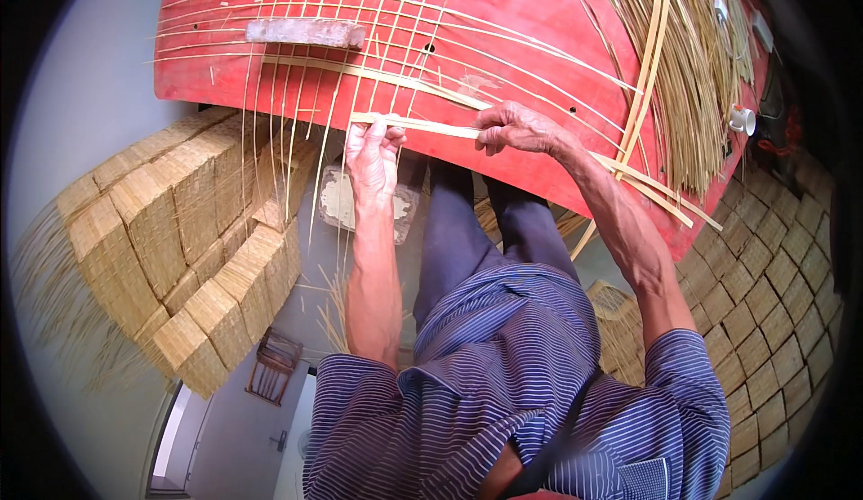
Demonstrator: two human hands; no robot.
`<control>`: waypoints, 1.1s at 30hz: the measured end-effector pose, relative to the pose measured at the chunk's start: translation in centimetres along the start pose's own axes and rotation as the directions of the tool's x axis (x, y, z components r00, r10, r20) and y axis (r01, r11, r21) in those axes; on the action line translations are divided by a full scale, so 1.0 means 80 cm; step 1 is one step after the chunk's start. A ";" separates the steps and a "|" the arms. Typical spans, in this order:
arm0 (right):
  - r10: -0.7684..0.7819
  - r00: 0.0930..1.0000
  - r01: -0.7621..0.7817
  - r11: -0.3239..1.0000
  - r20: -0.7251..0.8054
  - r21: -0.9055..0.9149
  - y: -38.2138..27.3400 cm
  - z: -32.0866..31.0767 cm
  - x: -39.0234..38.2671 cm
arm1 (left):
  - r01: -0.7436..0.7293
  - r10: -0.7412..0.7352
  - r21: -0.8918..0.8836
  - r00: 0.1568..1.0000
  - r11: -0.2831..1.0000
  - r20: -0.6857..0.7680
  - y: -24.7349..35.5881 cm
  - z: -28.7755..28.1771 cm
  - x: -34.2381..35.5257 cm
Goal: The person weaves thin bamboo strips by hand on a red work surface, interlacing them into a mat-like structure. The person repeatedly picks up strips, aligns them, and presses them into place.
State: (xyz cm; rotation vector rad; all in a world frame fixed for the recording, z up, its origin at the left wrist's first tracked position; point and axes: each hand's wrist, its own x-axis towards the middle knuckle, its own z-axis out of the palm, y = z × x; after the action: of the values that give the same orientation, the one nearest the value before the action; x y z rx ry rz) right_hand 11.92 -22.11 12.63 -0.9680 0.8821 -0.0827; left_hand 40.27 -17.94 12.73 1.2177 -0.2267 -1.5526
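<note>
A flat pale strip [436, 127], bamboo-like, is stretched between my two hands just over the near edge of the red table [530, 172]. Near its left end, the fingers of my left hand [373, 151] pinch it. My right hand [517, 129] grips the strip farther along, its fingers closed. Beyond the hands lies an open lattice of thin crossed strips [382, 14], with several ends hanging over the table's front edge. A worn rectangular block [306, 32] rests on the lattice's left part. Another wide strip [404, 80] runs across the lattice close to my hands.
A thick bundle of long strips [674, 77] covers the table's right side, with wide strips crossing beside it. A white cup [742, 120] stands at the right edge. Stacked woven blocks [184, 217] fill the left floor; more woven pieces [764, 320] are piled right. A stool [337, 199] is below the table.
</note>
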 end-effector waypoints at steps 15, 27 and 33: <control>-0.134 0.991 0.134 0.991 -0.031 0.020 -0.030 0.023 0.055 | -0.043 0.043 0.040 0.999 0.998 -0.001 0.003 0.006 0.016; 0.090 0.985 -0.080 0.994 -0.147 0.071 0.006 0.051 0.101 | 0.097 0.168 0.778 0.953 0.620 -0.253 -0.013 -0.087 0.004; 0.188 0.969 -0.187 0.982 -0.160 0.024 0.044 0.052 0.110 | -0.071 0.256 0.995 0.963 -0.072 0.087 -0.073 -0.172 -0.007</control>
State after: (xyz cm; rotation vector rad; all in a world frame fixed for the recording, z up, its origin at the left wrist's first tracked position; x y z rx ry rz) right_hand 19.53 -20.96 5.68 -0.8735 1.1186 -0.0035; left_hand 47.26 -9.21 2.78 2.3063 -1.6849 -0.8246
